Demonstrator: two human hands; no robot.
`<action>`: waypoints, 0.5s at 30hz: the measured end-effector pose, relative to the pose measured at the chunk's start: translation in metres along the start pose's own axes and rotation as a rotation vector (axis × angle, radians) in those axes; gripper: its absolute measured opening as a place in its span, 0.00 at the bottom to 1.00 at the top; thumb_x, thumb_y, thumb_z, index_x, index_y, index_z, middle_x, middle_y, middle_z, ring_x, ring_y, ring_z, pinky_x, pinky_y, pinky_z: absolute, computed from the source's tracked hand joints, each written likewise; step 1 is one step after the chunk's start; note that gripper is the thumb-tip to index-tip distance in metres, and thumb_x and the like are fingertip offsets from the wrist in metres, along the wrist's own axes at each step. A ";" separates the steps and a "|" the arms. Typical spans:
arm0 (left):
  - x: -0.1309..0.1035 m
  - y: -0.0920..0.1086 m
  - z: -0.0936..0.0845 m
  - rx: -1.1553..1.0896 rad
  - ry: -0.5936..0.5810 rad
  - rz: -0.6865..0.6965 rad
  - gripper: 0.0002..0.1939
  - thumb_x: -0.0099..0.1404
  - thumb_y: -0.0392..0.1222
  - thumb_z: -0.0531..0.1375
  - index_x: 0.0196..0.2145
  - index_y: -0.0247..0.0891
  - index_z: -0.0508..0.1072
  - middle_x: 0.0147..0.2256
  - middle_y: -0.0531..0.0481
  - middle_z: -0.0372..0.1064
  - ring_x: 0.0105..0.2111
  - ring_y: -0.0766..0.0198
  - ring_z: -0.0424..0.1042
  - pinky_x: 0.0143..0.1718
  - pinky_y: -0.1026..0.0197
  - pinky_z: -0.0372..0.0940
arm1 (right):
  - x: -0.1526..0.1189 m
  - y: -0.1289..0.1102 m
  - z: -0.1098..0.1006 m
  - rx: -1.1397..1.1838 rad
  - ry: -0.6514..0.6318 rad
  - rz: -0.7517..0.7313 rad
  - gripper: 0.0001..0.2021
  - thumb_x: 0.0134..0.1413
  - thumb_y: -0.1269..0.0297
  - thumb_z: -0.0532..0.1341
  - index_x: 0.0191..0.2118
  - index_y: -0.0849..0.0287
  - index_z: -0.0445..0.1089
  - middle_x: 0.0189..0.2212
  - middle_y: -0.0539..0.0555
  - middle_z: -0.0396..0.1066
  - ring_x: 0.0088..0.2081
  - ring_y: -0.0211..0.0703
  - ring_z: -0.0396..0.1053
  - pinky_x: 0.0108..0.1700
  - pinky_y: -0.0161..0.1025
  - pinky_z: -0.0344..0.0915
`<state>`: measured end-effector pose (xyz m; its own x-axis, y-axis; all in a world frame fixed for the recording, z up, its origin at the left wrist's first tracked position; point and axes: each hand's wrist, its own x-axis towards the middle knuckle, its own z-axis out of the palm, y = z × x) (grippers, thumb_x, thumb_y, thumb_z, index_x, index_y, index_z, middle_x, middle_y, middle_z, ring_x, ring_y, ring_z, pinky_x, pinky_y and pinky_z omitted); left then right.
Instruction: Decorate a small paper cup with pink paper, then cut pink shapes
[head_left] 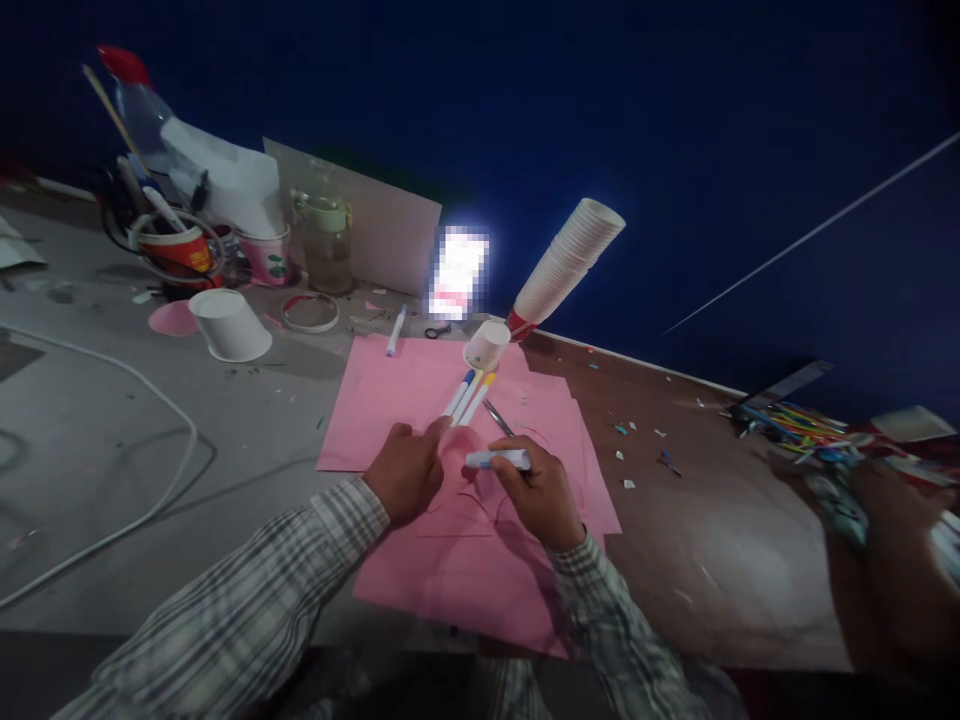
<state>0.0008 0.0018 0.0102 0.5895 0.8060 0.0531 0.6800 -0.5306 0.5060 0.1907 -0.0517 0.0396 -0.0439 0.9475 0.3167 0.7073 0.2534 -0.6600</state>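
Observation:
My right hand [541,495] is closed around a white marker [510,459], whose pale tip end points left. Low over the pink sheets [390,400], my left hand [405,472] has its fingers curled at the edge of a rounded pink paper piece [461,447]. The marker's tip end is over this piece. Just beyond the fingers lie white markers, one with a blue cap [459,393] and one with a yellow cap [475,400]. Scissors [498,416] lie beside them, their near part hidden by my right hand.
A paper cup [487,345] stands upside down before a tall leaning cup stack [570,255] and a blurred bright screen [457,272]. Another upturned cup [231,328], tape ring [310,313] and jar [327,245] are left. A co-worker's arm [892,530] reaches toward coloured strips [799,425] at right.

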 end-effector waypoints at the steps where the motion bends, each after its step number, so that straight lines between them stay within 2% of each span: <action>1: 0.000 0.000 0.001 0.006 0.003 -0.004 0.28 0.62 0.31 0.49 0.61 0.25 0.58 0.22 0.51 0.73 0.26 0.56 0.73 0.49 0.50 0.59 | 0.000 -0.003 0.002 0.025 -0.010 0.004 0.10 0.62 0.58 0.58 0.38 0.56 0.73 0.32 0.54 0.78 0.30 0.43 0.74 0.33 0.37 0.67; 7: -0.001 -0.003 0.003 0.036 0.022 0.039 0.29 0.64 0.33 0.48 0.62 0.21 0.57 0.25 0.47 0.75 0.28 0.53 0.73 0.49 0.48 0.59 | -0.003 -0.008 0.021 -0.148 -0.150 -0.049 0.07 0.60 0.60 0.61 0.39 0.56 0.75 0.32 0.54 0.79 0.33 0.47 0.73 0.38 0.41 0.66; 11: 0.000 -0.003 0.003 0.040 0.013 0.041 0.28 0.65 0.33 0.48 0.62 0.22 0.56 0.24 0.49 0.74 0.27 0.56 0.73 0.50 0.49 0.59 | -0.003 -0.002 0.016 -0.229 -0.175 -0.058 0.08 0.61 0.59 0.60 0.40 0.56 0.74 0.32 0.54 0.79 0.32 0.47 0.72 0.38 0.41 0.65; 15: 0.000 -0.003 0.002 0.009 0.017 0.029 0.26 0.67 0.34 0.47 0.62 0.26 0.57 0.25 0.49 0.75 0.27 0.57 0.74 0.49 0.50 0.58 | 0.000 0.007 0.007 -0.248 -0.143 -0.045 0.11 0.62 0.57 0.58 0.38 0.58 0.74 0.30 0.55 0.78 0.31 0.48 0.72 0.38 0.43 0.65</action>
<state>0.0001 0.0026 0.0067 0.6013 0.7948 0.0821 0.6667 -0.5557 0.4968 0.1908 -0.0489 0.0300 -0.1661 0.9587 0.2308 0.8526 0.2572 -0.4549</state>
